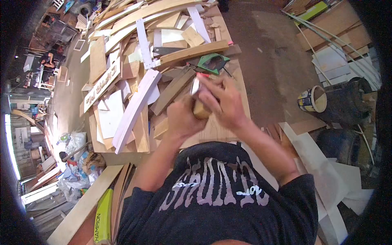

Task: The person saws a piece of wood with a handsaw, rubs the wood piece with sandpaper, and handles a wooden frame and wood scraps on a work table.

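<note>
Both hands meet in front of my chest, over the near edge of the wood-covered table. My left hand (183, 116) is closed around a short yellowish wooden piece (201, 110). A small whitish, shiny item (195, 86) shows above it, between the hands; its kind is unclear. My right hand (224, 100) is bent over the same spot with its fingers curled, slightly blurred, and a bit of red shows at the fingertips. What those fingers grip is partly hidden. Just beyond lies a green-handled saw (213, 62), beside a dark brown board (173, 90).
Wood offcuts, a pale purple-white plank (136, 110) and a lettered board (102, 85) cover the table (239, 83). On the right stand a paint bucket (312, 99) and a dark drum (347, 100). Plastic bags (75, 161) and boards lie at left.
</note>
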Available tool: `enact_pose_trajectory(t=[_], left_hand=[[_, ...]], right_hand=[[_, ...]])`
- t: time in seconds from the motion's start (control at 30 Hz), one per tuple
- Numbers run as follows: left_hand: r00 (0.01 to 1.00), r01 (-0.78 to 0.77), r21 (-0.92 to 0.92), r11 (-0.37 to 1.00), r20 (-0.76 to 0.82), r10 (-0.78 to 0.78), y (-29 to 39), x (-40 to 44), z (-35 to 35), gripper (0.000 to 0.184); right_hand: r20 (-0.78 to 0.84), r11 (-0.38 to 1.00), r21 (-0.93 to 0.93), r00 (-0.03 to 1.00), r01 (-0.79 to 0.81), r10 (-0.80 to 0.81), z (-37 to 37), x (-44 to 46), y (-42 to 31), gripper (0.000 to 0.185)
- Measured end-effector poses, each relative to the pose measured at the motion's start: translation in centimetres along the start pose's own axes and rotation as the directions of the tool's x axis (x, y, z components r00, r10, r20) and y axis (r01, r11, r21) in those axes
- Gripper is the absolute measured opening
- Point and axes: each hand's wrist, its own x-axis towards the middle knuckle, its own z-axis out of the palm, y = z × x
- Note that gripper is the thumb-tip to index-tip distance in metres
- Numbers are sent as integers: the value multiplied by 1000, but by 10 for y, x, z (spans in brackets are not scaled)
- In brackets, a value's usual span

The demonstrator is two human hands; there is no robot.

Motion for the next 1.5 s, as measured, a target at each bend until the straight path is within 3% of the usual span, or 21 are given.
enact_pose_trajectory(t=[0.03, 0.1, 0.17, 0.23, 0.3, 0.37, 0.4, 0.43, 0.47, 0.5, 0.57, 0.6, 0.63, 0.7, 0.83, 0.97, 1.07, 1.13, 1.27, 1.33, 1.5], left_hand=[[998, -30, 38, 999, -59, 32, 16, -5, 5, 36], [999, 8, 120, 993, 51, -14, 7, -6, 16, 34], [993, 97, 22, 995, 59, -98, 2, 8, 22, 39], [999, 32, 32, 999, 26, -33, 15, 15, 32, 43], [998, 24, 193, 981, 47, -34, 50, 3, 31, 43], [995, -3, 131, 991, 94, -10, 61, -6, 32, 43], [982, 191, -65, 980, 18, -190, 67, -4, 32, 43], [925, 356, -273, 894, -33, -378, 72, -4, 34, 43], [913, 320, -342, 883, -139, -384, 73, -4, 37, 42], [890, 270, -403, 875, -243, -386, 73, -4, 39, 41], [963, 245, -51, 968, -105, -249, 80, -1, 21, 36], [963, 247, -35, 968, -102, -250, 81, -2, 20, 35], [960, 257, -31, 966, -105, -258, 79, -3, 20, 35], [945, 252, -187, 950, -163, -283, 70, -6, 21, 38], [966, 179, -198, 964, -151, -210, 41, -12, 15, 40], [972, 175, -217, 960, -117, -203, 14, -18, -1, 39], [972, 176, -337, 925, -92, -218, -10, -22, -19, 38], [979, 121, -357, 926, -115, -171, -31, -23, -27, 38], [981, 62, -369, 927, -147, -124, -56, -29, -53, 39], [976, 76, -459, 885, -148, -160, -75, -37, -58, 38], [976, 64, -522, 850, -146, -163, -108, -54, -75, 37]], right_hand=[[-1, 1000, 19, 1000, -10, 10, -3, 0, 12, 49], [3, 999, 32, 1000, 15, -16, -10, 7, 31, 49], [53, 998, 41, 997, 46, -48, -21, -9, 22, 50], [38, 982, 180, 997, 53, -61, -33, -6, 27, 50], [-17, 990, 129, 999, 51, -50, -30, 10, 61, 49], [83, 972, 92, 974, -216, 209, -34, 28, 89, 43], [95, 972, 98, 975, -212, 203, -33, 25, 97, 43], [50, 900, 333, 958, -283, 282, -32, 23, 105, 41], [40, 769, 548, 928, -330, 370, -30, 19, 111, 40], [69, 768, 550, 934, -329, 351, -28, 15, 115, 40], [54, 630, 693, 897, -349, 438, -26, 4, 111, 43], [149, 549, 719, 866, -426, 477, -33, 1, 104, 50], [159, 544, 719, 865, -432, 476, -36, -2, 100, 50], [282, 388, 719, 751, -577, 597, -38, -7, 96, 52], [305, 288, 748, 695, -598, 650, -22, -18, 105, 54], [141, 293, 825, 679, -483, 721, -8, -15, 82, 57], [150, 251, 855, 679, -454, 718, -4, -17, 61, 57], [121, 212, 866, 602, -452, 789, 5, -19, 48, 56], [63, 276, 858, 620, -434, 782, 31, -28, 24, 57], [-1, 249, 881, 523, -403, 852, 47, -32, 23, 58], [-92, 367, 829, 545, -421, 834, 77, -41, -3, 59]])
